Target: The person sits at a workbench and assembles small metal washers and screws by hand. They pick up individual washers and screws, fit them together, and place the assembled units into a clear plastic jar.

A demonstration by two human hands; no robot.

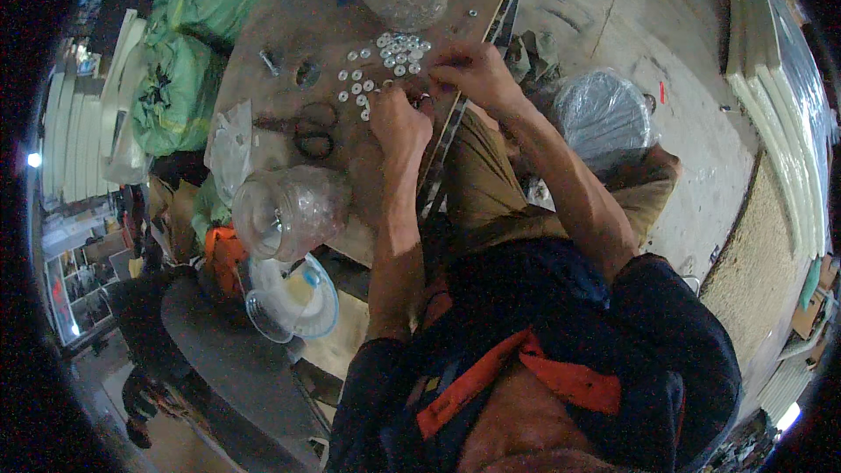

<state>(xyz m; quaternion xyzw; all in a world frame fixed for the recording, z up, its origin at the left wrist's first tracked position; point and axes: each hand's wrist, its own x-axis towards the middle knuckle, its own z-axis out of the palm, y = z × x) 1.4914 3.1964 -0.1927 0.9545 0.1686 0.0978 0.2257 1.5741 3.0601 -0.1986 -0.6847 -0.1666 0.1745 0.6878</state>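
My left hand [403, 120] is closed at the table's right edge, its fingertips pinched together beside the small parts. What it pinches is too small and dark to make out. Just to its right, my right hand [482, 74] is also closed, thumb and fingers drawn together; whatever they hold is hidden. A scatter of small white round washer-like discs with centre holes [400, 70] lies on the brown table [263, 92], right by my left fingertips. Behind the discs stands a clear plastic jar [403, 0]. Dark-handled scissors [314, 142] lie left of my left wrist.
Another clear jar [302, 210] rests at the table's near left corner, above a clear tub [315, 302]. A bolt [270, 63] and a dark ring [307, 74] lie on the table. Green sacks [180, 92] stand left; a plastic-wrapped round bundle [604, 114] sits right.
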